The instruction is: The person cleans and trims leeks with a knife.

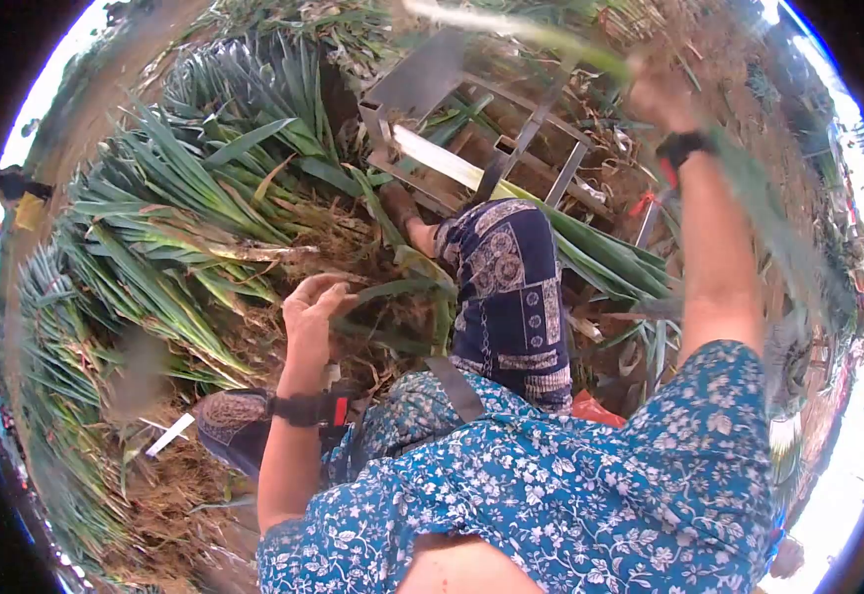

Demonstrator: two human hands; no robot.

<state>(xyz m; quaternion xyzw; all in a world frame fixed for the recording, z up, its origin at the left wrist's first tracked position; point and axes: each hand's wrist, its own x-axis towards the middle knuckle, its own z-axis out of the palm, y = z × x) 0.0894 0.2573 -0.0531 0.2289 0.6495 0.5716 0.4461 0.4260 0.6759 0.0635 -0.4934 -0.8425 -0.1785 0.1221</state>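
My right hand (661,94), blurred by motion, is closed around a leek (521,30) at the upper right. The leek's white stem points left and its green leaves trail down past my forearm. My left hand (313,309) is in front of the leek pile, thumb and fingers pinched at the end of a green leek leaf (397,288). Another leek (442,158) lies across a metal frame (541,119), white end to the left and leaves (615,259) spreading right beyond my knee.
Heaped leeks (174,208) with soil-covered roots fill the left side. Dirt and leaf scraps (610,188) cover the ground beneath the frame. My patterned trouser leg (511,277) is bent beside the frame. Something red (597,408) lies by my right hip.
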